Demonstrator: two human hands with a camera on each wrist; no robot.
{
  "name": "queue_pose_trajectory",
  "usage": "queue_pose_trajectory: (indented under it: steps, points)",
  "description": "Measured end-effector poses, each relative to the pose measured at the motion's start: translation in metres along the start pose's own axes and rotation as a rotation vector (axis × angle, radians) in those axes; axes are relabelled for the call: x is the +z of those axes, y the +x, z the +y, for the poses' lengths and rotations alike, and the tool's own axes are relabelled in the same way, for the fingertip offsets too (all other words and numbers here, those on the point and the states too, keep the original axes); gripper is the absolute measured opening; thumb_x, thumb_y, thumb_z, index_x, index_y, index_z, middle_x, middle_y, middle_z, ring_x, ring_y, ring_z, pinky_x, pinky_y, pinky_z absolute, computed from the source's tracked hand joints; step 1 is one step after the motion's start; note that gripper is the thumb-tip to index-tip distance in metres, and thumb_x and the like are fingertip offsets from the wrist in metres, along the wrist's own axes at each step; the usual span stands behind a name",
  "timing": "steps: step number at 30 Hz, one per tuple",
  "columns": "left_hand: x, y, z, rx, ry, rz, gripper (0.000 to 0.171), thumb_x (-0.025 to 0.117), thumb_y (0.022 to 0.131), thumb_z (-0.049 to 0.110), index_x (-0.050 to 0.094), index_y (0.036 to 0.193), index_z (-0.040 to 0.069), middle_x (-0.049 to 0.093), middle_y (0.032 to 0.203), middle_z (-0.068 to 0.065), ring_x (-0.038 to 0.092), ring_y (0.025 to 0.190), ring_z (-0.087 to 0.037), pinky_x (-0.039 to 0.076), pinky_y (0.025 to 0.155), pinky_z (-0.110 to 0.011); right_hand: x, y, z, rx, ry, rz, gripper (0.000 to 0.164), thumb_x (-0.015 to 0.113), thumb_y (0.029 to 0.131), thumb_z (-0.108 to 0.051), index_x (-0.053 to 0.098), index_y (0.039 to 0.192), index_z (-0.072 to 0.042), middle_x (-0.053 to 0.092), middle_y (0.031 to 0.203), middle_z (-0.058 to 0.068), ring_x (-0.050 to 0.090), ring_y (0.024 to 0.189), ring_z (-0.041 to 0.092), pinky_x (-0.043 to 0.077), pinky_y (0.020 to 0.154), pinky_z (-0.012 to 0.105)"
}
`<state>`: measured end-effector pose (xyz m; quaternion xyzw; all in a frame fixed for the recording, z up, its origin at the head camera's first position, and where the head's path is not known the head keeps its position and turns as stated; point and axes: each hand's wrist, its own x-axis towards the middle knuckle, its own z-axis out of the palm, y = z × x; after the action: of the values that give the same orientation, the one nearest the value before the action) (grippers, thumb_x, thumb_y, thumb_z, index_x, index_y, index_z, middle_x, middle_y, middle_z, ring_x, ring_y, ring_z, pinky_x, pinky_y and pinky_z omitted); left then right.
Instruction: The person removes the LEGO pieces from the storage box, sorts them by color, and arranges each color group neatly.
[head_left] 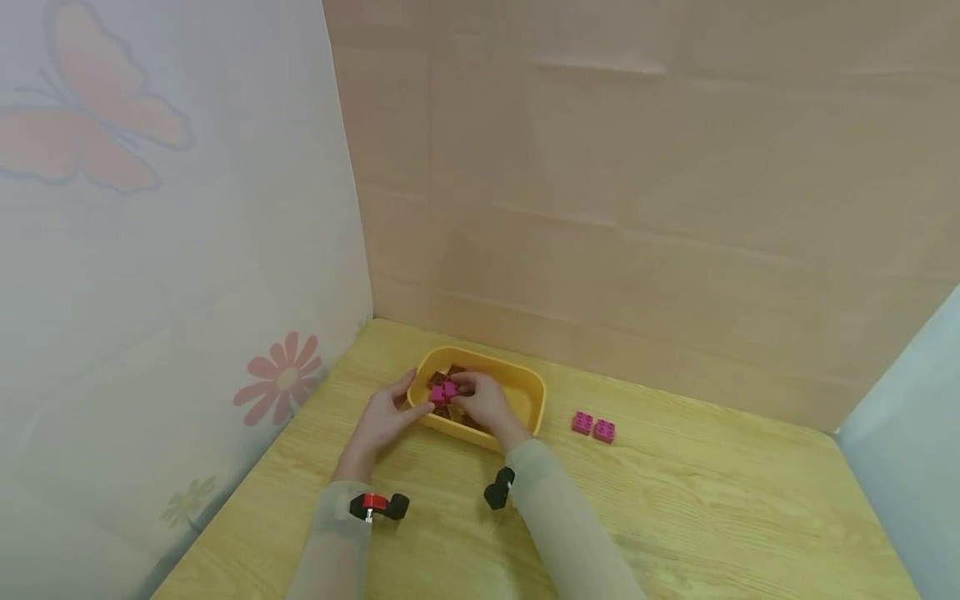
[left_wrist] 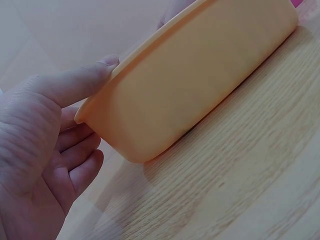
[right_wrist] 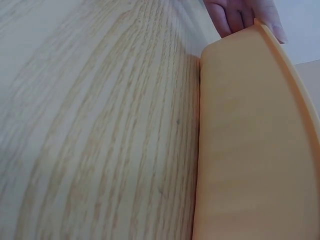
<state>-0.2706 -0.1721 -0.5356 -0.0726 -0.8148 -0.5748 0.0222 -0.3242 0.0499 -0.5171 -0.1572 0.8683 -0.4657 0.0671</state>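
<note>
A yellow plastic tub (head_left: 528, 387) stands on the wooden table, with several brown toy bricks (head_left: 438, 379) in its left part. My left hand (left_wrist: 35, 135) grips the tub's left end, thumb on the near rim and fingers round the outside. Over the inside of the tub, my right hand (head_left: 486, 402) pinches pink toy bricks (head_left: 449, 389) between thumb and fingers. Only the tub's outer wall (right_wrist: 250, 140) and the left hand's fingers show in the right wrist view; the right hand is out of sight there.
Two pink studded bricks (head_left: 582, 422) lie side by side on the table (head_left: 712, 500), right of the tub. A brown-papered wall (head_left: 637, 208) rises behind the table. On the left stands a pale wall (head_left: 187, 275) with butterfly and flower pictures.
</note>
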Motion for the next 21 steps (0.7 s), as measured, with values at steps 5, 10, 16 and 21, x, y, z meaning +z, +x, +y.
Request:
queue_pose_trajectory:
  steps: [5,10,16,21]
  points:
    - [0.0007,-0.0003,0.0001,0.001,-0.008,0.005,0.081,0.083,0.098,0.023,0.040,0.162,-0.001,0.038,0.168,-0.018,0.038,0.154,-0.038,0.036,0.123,-0.049,-0.0005,0.0003,-0.0016,-0.006,-0.020,-0.006,0.039,0.079,0.096,-0.003,0.073,0.134,-0.003,0.075,0.118,0.014,0.071,0.107,0.028,0.064,0.086,0.037]
    - [0.0009,-0.0007,0.0001,-0.003,-0.018,0.008,0.082,0.083,0.097,0.025,0.040,0.163,0.000,0.038,0.168,-0.018,0.041,0.152,-0.038,0.039,0.121,-0.048,0.0001,0.0007,-0.0029,-0.037,-0.066,-0.006,0.040,0.079,0.094,-0.002,0.073,0.134,-0.001,0.076,0.117,0.015,0.071,0.107,0.030,0.063,0.088,0.040]
    - [0.0005,-0.0008,-0.0001,0.002,-0.033,0.001,0.082,0.083,0.097,0.024,0.040,0.163,0.000,0.038,0.169,-0.018,0.040,0.152,-0.038,0.040,0.120,-0.048,0.0009,0.0010,-0.0028,-0.029,-0.073,-0.002,0.037,0.079,0.095,-0.002,0.074,0.132,-0.002,0.076,0.116,0.014,0.071,0.107,0.029,0.063,0.088,0.040]
    - [0.0002,-0.0006,-0.0014,-0.008,-0.048,-0.003,0.084,0.084,0.097,0.026,0.039,0.163,0.000,0.036,0.169,-0.018,0.039,0.153,-0.038,0.039,0.121,-0.047,0.0014,0.0010,-0.0021,-0.024,-0.072,-0.002,0.036,0.078,0.095,-0.003,0.075,0.131,-0.003,0.076,0.115,0.013,0.071,0.107,0.028,0.062,0.088,0.039]
